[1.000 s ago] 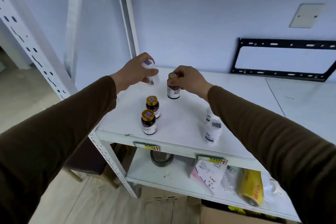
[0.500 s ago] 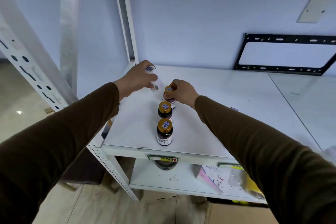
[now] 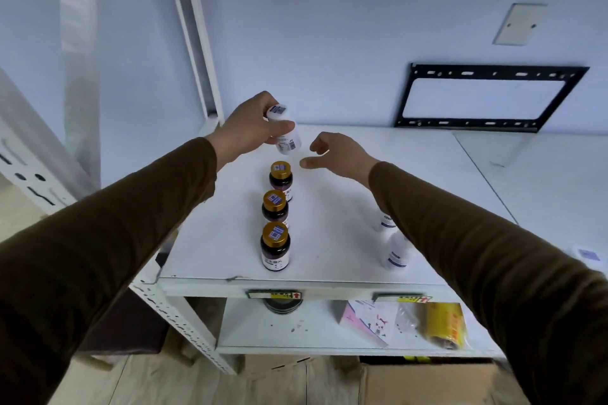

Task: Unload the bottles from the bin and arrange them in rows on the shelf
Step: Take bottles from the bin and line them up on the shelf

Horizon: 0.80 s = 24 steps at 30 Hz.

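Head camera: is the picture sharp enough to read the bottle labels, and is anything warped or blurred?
Head view: even, bluish, soft light without hard shadows; the three gold-capped bottles are fairly sharp but their label text is too small to read; the white bottle in the left hand is slightly soft; wide-angle bending curves the shelf post, and the sleeves look stretched.

2 white bottles [image 3: 396,248] partly hidden behind right sleeve [image 3: 460,240]; labels too blurred to read.

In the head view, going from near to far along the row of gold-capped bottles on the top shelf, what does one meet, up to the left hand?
Nearest gold-capped bottle → middle gold-capped bottle → farthest gold-capped bottle → white bottle, tilted, gripped by the left hand.
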Each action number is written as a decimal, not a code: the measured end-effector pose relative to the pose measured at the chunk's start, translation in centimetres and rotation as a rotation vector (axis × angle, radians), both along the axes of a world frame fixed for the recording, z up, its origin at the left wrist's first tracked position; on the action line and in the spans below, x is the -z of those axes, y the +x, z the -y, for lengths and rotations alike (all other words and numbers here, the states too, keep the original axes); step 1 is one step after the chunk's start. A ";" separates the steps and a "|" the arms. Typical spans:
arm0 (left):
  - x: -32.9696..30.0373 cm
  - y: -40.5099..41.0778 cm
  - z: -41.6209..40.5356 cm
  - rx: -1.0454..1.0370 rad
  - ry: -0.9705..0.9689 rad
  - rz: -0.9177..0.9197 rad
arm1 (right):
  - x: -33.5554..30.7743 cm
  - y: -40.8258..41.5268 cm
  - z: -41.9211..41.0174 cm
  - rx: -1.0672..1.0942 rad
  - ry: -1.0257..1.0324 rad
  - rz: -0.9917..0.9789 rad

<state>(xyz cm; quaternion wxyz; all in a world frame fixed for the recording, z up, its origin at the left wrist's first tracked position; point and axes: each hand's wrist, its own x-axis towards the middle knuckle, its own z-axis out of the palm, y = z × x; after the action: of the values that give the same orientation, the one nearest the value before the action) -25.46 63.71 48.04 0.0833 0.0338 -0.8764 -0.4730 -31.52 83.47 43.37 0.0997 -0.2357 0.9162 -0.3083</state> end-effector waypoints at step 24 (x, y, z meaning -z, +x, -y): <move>6.8 -7.2 -18.4 0.234 -0.375 0.173 | 1.1 1.2 -19.8 0.320 0.063 -0.077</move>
<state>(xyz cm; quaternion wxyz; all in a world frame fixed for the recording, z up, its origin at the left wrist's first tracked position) -32.65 82.15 41.28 -0.0427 -0.0435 -0.9508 -0.3039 -30.32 103.25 42.24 0.0218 -0.0953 0.9544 -0.2820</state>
